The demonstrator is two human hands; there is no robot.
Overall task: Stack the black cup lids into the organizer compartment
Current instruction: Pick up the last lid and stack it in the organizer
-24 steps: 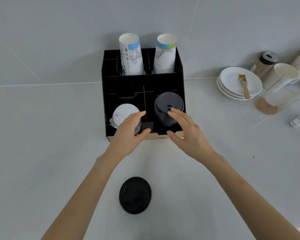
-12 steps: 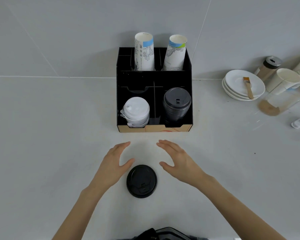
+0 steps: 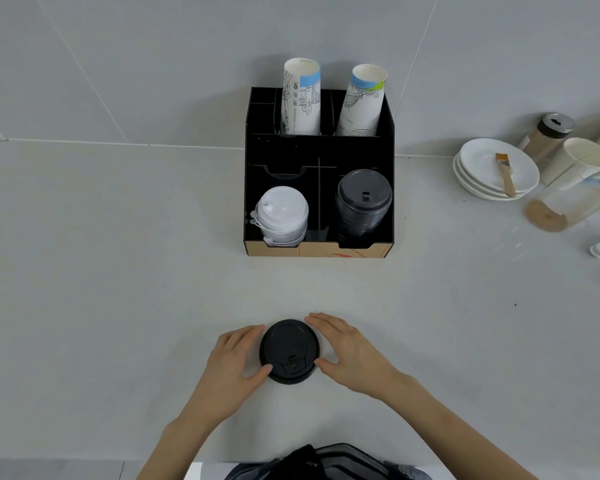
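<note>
A black lid [image 3: 289, 351] lies flat on the surface [image 3: 118, 289], between the left hand [image 3: 238, 362] and right hand [image 3: 352, 351]; open fingers [image 3: 321, 322] cup its rim, not yet lifting.

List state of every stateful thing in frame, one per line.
loose black lid: flat on counter, between both hands
left hand: open, cupping lid's edge
right hand: open, cupping lid's edge
black lid stack: in organizer's front right compartment
white lid stack: front left compartment
paper cups: upright, back compartments
brush: lying on plates
</note>
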